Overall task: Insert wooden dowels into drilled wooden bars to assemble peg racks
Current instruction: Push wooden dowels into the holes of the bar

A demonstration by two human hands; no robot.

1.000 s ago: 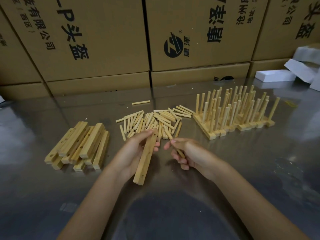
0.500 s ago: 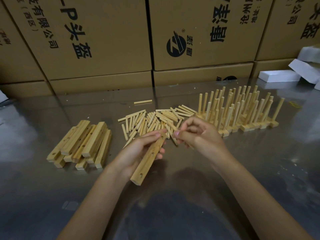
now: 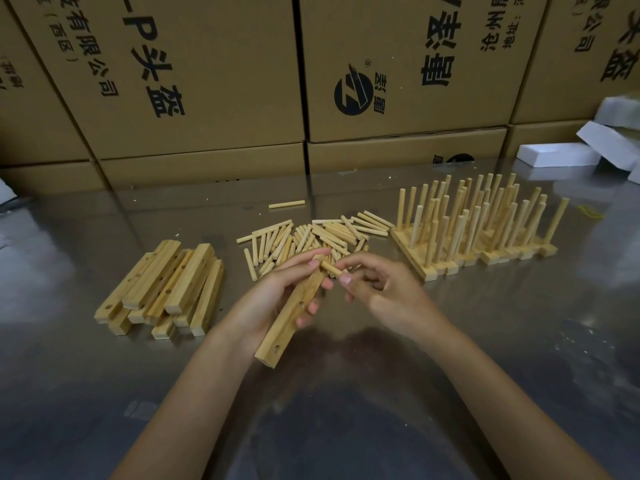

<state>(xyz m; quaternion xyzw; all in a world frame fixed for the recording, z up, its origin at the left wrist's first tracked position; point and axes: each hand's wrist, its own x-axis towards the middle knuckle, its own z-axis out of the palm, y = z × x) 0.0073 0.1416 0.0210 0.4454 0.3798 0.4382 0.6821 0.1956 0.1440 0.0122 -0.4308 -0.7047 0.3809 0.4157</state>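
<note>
My left hand (image 3: 273, 299) grips a drilled wooden bar (image 3: 287, 323), tilted with its near end low above the table. My right hand (image 3: 377, 289) pinches a short dowel (image 3: 332, 269) whose tip sits at the bar's far end, by my left thumb. Behind my hands lies a heap of loose dowels (image 3: 311, 237). A stack of drilled bars (image 3: 162, 289) lies to the left. Several finished peg racks (image 3: 478, 230) stand to the right, pegs upright.
The table (image 3: 519, 341) is shiny metal. Cardboard boxes (image 3: 398, 81) form a wall along its far edge. One stray dowel (image 3: 286, 204) lies behind the heap. White foam blocks (image 3: 557, 154) sit at the far right.
My right hand has come back from the dowel heap with a dowel and brought it to the far end of the bar. My left hand holds the bar in much the same place.
</note>
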